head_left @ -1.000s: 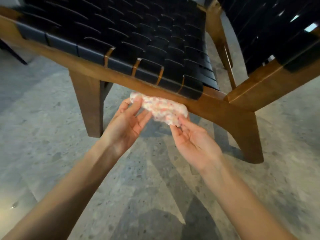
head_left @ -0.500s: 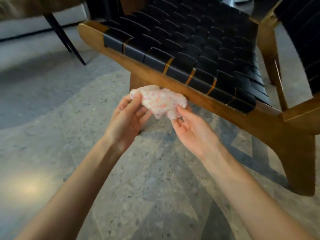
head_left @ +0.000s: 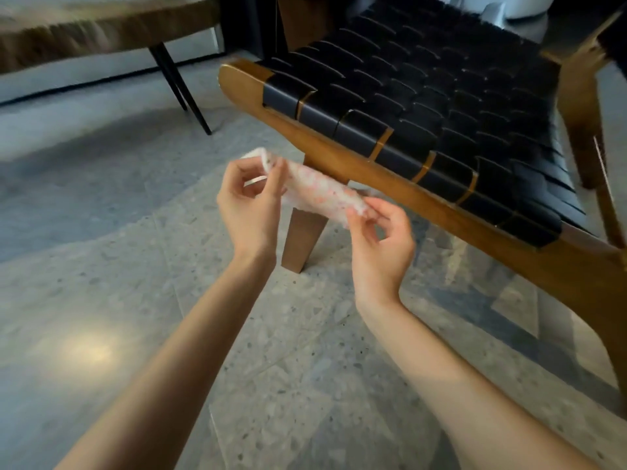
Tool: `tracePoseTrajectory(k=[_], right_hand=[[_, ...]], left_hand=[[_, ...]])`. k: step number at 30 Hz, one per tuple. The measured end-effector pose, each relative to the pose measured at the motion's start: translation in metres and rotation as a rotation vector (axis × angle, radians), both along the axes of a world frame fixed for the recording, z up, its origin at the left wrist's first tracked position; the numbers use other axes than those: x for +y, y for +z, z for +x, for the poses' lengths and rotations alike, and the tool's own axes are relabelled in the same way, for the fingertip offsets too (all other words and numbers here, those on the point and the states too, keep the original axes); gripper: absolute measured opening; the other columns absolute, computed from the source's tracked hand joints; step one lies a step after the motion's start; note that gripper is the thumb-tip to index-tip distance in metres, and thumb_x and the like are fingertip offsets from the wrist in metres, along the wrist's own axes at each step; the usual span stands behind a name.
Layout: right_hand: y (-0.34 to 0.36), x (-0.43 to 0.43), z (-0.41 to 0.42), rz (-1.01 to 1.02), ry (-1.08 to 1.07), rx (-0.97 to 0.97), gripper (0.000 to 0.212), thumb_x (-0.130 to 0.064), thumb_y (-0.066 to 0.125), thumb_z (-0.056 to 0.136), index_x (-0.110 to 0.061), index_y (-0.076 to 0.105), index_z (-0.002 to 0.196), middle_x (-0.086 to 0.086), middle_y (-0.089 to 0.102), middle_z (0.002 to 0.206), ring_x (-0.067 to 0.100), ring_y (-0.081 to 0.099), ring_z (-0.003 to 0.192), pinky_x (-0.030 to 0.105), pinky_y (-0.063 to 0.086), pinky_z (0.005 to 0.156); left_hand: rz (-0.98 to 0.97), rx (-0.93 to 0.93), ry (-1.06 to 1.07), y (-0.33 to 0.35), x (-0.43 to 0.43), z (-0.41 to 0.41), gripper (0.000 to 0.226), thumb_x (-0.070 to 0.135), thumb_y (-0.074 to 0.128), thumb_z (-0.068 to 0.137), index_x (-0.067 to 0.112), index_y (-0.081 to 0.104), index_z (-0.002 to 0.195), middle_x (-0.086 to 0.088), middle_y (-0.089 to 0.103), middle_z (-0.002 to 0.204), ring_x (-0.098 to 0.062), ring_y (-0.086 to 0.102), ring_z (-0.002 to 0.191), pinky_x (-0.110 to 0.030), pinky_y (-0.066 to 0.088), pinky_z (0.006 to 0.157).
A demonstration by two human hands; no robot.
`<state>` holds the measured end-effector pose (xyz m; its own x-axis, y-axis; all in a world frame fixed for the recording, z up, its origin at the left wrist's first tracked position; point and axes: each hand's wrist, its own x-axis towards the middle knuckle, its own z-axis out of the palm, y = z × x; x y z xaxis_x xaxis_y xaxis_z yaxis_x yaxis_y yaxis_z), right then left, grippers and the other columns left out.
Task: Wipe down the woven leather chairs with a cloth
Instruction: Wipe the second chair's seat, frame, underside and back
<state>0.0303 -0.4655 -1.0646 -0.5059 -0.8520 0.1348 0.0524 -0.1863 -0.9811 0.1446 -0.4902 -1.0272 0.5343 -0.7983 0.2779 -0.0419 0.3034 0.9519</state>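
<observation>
A white cloth with pink specks (head_left: pixel 317 193) is stretched between my two hands, in front of the chair's front rail. My left hand (head_left: pixel 251 201) pinches its left end between thumb and fingers. My right hand (head_left: pixel 381 239) pinches its right end the same way. The chair (head_left: pixel 339 167) has a brown wooden frame and a seat of woven black leather straps (head_left: pixel 441 106); it fills the upper right. The cloth hangs just short of the rail, over the front leg (head_left: pixel 300 239).
A grey terrazzo floor (head_left: pixel 135 266) spreads below and to the left. At the upper left stands a wooden table (head_left: pixel 101 25) on thin black legs (head_left: pixel 179 86). Part of a second chair's wooden frame (head_left: pixel 583 96) shows at the right edge.
The view has swung left, so the chair sits further right. My hands have pulled the bunched cloth out into a longer strip and turned from open palms to pinching its ends.
</observation>
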Motion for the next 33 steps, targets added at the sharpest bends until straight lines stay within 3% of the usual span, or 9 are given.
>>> tracePoseTrajectory(k=[5,10,13,15,19,22,27,30,33], right_hand=[[0.006,-0.024,0.014,0.028,-0.108,-0.207,0.016,-0.009,0.067,0.088,-0.012,0.065,0.104,0.001,0.067,0.107,0.003,0.064,0.098,0.018,0.054,0.086],[0.004,-0.024,0.022,-0.060,0.049,-0.086,0.014,-0.009,0.051,0.097,-0.004,0.061,0.088,0.000,0.068,0.088,0.002,0.064,0.081,0.019,0.052,0.077],[-0.004,-0.023,0.026,-0.134,0.130,0.074,0.011,-0.015,0.049,0.100,-0.013,0.059,0.100,0.002,0.068,0.104,0.006,0.065,0.095,0.018,0.050,0.082],[-0.008,-0.027,0.032,-0.163,0.094,0.150,0.016,-0.016,0.050,0.099,-0.026,0.056,0.111,0.000,0.066,0.115,0.004,0.062,0.103,0.014,0.047,0.085],[-0.023,-0.036,0.043,-0.143,-0.007,0.197,0.030,-0.014,0.053,0.098,-0.014,0.056,0.128,0.001,0.066,0.117,-0.004,0.058,0.101,0.003,0.041,0.084],[-0.056,-0.042,0.045,-0.091,0.024,0.270,0.028,-0.011,0.053,0.098,-0.012,0.058,0.125,0.003,0.066,0.115,0.000,0.059,0.099,0.001,0.041,0.080],[-0.124,-0.052,0.053,0.122,0.133,0.349,0.024,-0.010,0.049,0.097,-0.003,0.061,0.116,0.006,0.070,0.111,0.015,0.063,0.100,0.008,0.043,0.079],[-0.154,-0.058,0.064,0.287,0.245,0.301,0.036,-0.015,0.045,0.097,-0.002,0.053,0.129,0.006,0.069,0.111,0.016,0.062,0.101,0.013,0.041,0.077],[-0.169,-0.066,0.072,0.414,0.339,0.234,0.040,-0.008,0.043,0.099,0.001,0.042,0.138,0.013,0.058,0.127,0.023,0.054,0.117,0.015,0.035,0.082]], left_hand=[[0.068,-0.007,-0.097,-0.008,-0.030,-0.004,0.007,0.021,0.065,0.092,0.017,0.069,0.088,0.008,0.069,0.089,-0.011,0.066,0.092,-0.040,0.055,0.091],[0.058,-0.080,-0.521,-0.012,-0.027,0.002,0.032,0.019,0.038,0.105,-0.001,0.057,0.120,-0.012,0.064,0.113,-0.017,0.060,0.106,-0.041,0.049,0.098],[0.054,-0.216,-0.607,-0.019,-0.024,0.006,0.028,0.011,0.038,0.104,0.011,0.055,0.126,-0.004,0.066,0.113,-0.013,0.063,0.103,-0.027,0.052,0.090],[0.035,-0.355,-0.547,-0.029,-0.030,0.007,0.023,0.016,0.043,0.102,0.015,0.058,0.120,-0.002,0.068,0.105,-0.018,0.065,0.096,-0.037,0.054,0.086],[0.016,-0.493,-0.441,-0.054,-0.045,0.013,0.016,0.024,0.048,0.097,0.013,0.060,0.101,0.005,0.062,0.080,-0.015,0.055,0.071,-0.038,0.045,0.066],[0.075,-0.528,-0.464,-0.089,-0.048,0.025,0.008,0.020,0.049,0.098,0.020,0.057,0.096,0.018,0.056,0.070,-0.001,0.047,0.064,-0.023,0.037,0.060],[0.263,-0.589,-0.468,-0.153,-0.051,0.044,0.016,0.014,0.047,0.100,0.010,0.057,0.111,0.013,0.058,0.079,0.007,0.054,0.071,-0.012,0.039,0.065],[0.353,-0.566,-0.537,-0.171,-0.052,0.052,0.013,0.009,0.047,0.100,0.018,0.051,0.109,0.023,0.055,0.083,0.021,0.055,0.073,-0.003,0.039,0.064],[0.446,-0.550,-0.588,-0.190,-0.057,0.059,0.022,0.032,0.047,0.097,0.025,0.050,0.117,0.017,0.060,0.092,0.012,0.058,0.082,-0.003,0.040,0.069]])
